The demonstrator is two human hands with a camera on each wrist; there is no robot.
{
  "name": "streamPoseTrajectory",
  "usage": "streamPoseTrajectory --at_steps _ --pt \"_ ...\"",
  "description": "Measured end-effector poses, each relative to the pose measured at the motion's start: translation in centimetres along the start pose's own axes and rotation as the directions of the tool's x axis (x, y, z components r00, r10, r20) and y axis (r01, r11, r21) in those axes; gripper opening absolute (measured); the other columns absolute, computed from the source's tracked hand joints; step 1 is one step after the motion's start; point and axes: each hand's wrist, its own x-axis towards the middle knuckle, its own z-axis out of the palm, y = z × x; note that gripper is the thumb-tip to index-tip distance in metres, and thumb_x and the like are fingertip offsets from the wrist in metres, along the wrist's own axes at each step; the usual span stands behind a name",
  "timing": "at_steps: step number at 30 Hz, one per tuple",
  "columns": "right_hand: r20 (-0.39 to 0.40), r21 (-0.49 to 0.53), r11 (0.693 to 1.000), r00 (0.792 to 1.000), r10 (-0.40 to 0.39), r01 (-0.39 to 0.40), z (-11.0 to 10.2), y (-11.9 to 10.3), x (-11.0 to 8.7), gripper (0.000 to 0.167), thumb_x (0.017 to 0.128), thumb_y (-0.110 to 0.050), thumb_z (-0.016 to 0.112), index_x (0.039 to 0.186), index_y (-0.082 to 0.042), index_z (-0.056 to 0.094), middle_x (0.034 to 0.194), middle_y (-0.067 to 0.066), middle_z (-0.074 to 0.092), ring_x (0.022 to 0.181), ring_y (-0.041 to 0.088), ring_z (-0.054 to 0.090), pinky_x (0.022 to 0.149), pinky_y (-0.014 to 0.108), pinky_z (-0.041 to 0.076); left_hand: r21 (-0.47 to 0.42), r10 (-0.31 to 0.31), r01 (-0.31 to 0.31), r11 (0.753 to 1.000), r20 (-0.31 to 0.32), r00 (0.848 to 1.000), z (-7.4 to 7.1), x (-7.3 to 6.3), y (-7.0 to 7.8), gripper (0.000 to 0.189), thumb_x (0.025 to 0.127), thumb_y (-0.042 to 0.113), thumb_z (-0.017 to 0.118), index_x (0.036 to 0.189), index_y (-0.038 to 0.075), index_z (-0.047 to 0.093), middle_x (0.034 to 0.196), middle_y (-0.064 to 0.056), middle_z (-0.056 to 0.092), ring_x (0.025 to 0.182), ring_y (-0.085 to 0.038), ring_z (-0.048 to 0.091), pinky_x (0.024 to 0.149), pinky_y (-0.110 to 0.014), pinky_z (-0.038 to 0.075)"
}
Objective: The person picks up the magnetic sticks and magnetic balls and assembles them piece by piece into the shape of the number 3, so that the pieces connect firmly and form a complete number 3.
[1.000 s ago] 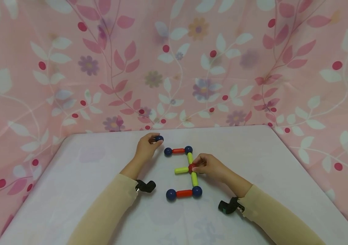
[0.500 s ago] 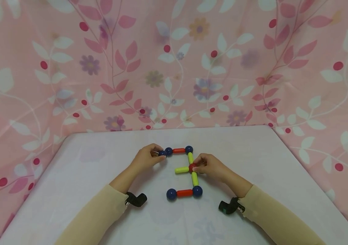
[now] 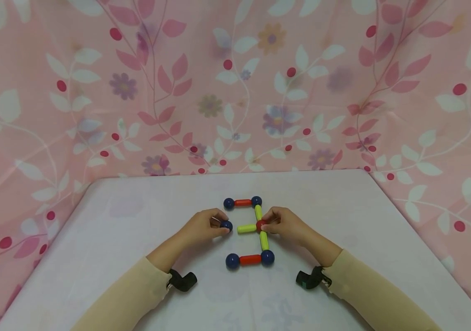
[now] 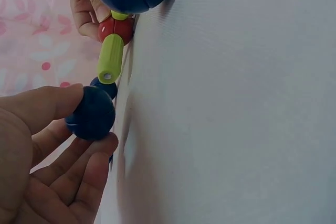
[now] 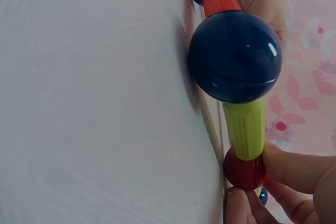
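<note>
A blue ball point(image 3: 227, 226) is pinched between the thumb and fingers of my left hand point(image 3: 201, 227). It is close to the free left end of a yellow-green rod point(image 3: 246, 229), and the left wrist view shows a small gap between ball point(image 4: 93, 114) and rod point(image 4: 111, 59). That rod joins a red ball point(image 3: 261, 225), which my right hand point(image 3: 288, 225) pinches from the right side. From the red ball, yellow-green rods run up and down to blue balls point(image 3: 256, 201) at the corners. Red rods point(image 3: 242, 202) extend left from these corners, each ending in another blue ball point(image 3: 232, 261).
A white-covered table point(image 3: 128, 257) lies under the linked rods and balls. Behind it hangs a pink floral cloth point(image 3: 235, 92). Black wrist-worn devices point(image 3: 183, 281) sit at both sleeve cuffs.
My left hand has brought its blue ball down toward me, past the upper left blue ball, to beside the middle rod's free end. My right hand stays on the red ball.
</note>
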Motion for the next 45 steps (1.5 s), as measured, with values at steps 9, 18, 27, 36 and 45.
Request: streamPoseTrajectory --at_steps 9,18,27,36,45 --pt "0.006 0.011 1.0 1.0 -0.015 0.015 -0.1 0.1 -0.1 0.016 0.089 -0.011 0.077 0.101 -0.008 0.067 0.099 0.004 0.067 0.085 0.021 0.06 0.074 0.028 0.052 -0.003 0.04 -0.04 0.999 0.054 0.998 0.7 0.0 -0.1 0.027 0.088 0.027 0.079 0.111 0.018 0.069 0.104 0.004 0.068 0.097 -0.015 0.064 0.08 -0.031 0.055" --pt "-0.003 0.01 1.0 1.0 -0.005 0.005 0.0 0.3 -0.2 0.015 0.089 -0.012 0.077 0.1 -0.01 0.067 0.098 0.002 0.068 0.085 0.021 0.06 0.073 0.029 0.052 0.016 0.054 -0.055 0.998 0.046 0.997 1.1 0.0 0.3 0.027 0.088 0.026 0.079 0.112 0.016 0.069 0.102 0.004 0.068 0.094 -0.013 0.063 0.087 -0.033 0.053" --pt "-0.002 0.016 1.0 1.0 -0.004 0.004 0.1 0.4 -0.2 0.016 0.088 -0.012 0.077 0.1 -0.01 0.068 0.098 0.003 0.067 0.084 0.021 0.06 0.074 0.03 0.053 0.01 0.058 -0.058 0.998 0.045 0.997 1.3 -0.1 0.4 0.027 0.09 0.023 0.077 0.114 0.015 0.069 0.1 0.004 0.068 0.092 -0.013 0.061 0.086 -0.032 0.053" --pt "0.012 0.033 0.999 1.0 0.019 -0.019 0.1 0.2 -0.1 0.015 0.089 -0.011 0.076 0.102 -0.01 0.067 0.099 0.002 0.068 0.086 0.021 0.062 0.076 0.031 0.055 0.014 0.062 -0.062 0.998 0.032 0.998 1.3 0.0 0.1 0.026 0.091 0.024 0.076 0.115 0.016 0.069 0.1 0.005 0.067 0.092 -0.013 0.061 0.083 -0.031 0.053" --pt "0.005 0.002 1.0 1.0 0.024 -0.024 0.0 -0.3 0.4 0.015 0.09 -0.013 0.076 0.102 -0.01 0.067 0.1 0.002 0.067 0.088 0.02 0.061 0.076 0.031 0.055 0.006 0.05 -0.05 0.999 -0.003 0.999 1.3 0.3 -0.2 0.023 0.093 0.023 0.073 0.115 0.017 0.069 0.102 0.005 0.067 0.095 -0.014 0.061 0.087 -0.034 0.053"
